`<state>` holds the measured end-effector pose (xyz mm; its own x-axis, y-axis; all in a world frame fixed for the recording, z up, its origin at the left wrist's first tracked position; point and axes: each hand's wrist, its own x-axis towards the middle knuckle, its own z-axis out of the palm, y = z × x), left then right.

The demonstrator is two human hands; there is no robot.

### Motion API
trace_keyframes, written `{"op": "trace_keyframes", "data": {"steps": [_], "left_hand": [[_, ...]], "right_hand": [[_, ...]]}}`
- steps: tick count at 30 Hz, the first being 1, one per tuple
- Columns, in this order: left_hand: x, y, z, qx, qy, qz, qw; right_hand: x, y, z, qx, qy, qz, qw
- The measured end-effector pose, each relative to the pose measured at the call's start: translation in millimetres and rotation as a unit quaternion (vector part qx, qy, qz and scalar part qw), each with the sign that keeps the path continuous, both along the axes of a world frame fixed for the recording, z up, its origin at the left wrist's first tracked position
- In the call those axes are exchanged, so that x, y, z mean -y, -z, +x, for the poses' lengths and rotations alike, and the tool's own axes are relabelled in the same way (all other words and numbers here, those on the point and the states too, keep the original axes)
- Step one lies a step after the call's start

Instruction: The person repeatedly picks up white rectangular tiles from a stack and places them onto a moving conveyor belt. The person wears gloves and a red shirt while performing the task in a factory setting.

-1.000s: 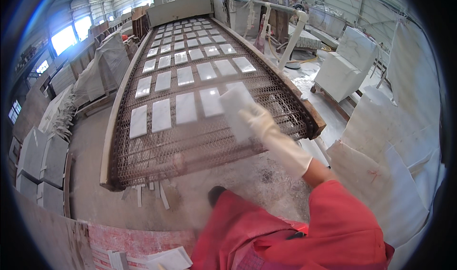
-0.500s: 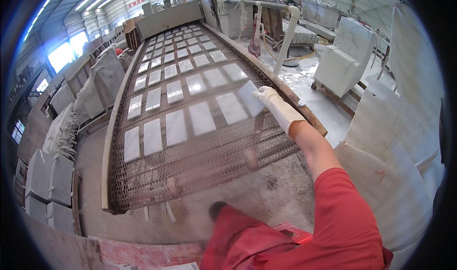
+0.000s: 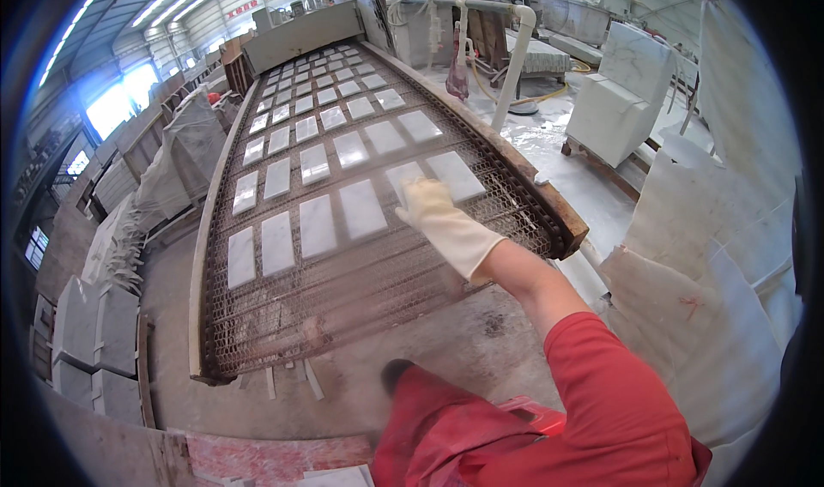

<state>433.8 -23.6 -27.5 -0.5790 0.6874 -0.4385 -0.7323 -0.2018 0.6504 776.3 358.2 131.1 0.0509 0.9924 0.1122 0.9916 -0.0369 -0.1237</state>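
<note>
My right hand (image 3: 425, 202), in a cream rubber glove, is over the nearest row of tiles on the conveyor. It covers much of a white marble tile (image 3: 402, 175), the second from the right in that row. The back of the glove hides most of the fingers, so their grip on the tile cannot be made out. Right of the hand, the row's end tile (image 3: 457, 176) lies flat on the mesh. More pale tiles, such as a grey-white one (image 3: 363, 210), lie to the left of the hand. My left hand is out of view.
The conveyor's brown mesh belt (image 3: 343, 294) carries several rows of tiles back to a grey machine housing (image 3: 305, 36). A rusty edge rail (image 3: 566, 225) runs along its right. Stone slabs (image 3: 94, 324) stand at left, white stone blocks (image 3: 618, 101) at right.
The end tile, tilted up in my right hand before, now lies flat on the belt. My hand has let it go and moved left and nearer, over the neighbouring tile.
</note>
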Motion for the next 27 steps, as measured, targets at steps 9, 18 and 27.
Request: {"op": "trace_keyframes", "data": {"steps": [9,18,27], "left_hand": [[5.4,4.5,-4.0,0.007,0.005,0.004,1.0],[6.7,6.2,-6.6,0.008,0.016,0.007,1.0],[13.0,9.0,-9.3,0.017,0.019,0.016,1.0]], "right_hand": [[-7.2,13.5,-5.2,0.009,0.009,0.032,0.999],[2.7,2.4,-5.9,0.009,-0.012,0.024,1.0],[106.8,11.2,-31.6,-0.147,-0.261,0.22,0.929]]}}
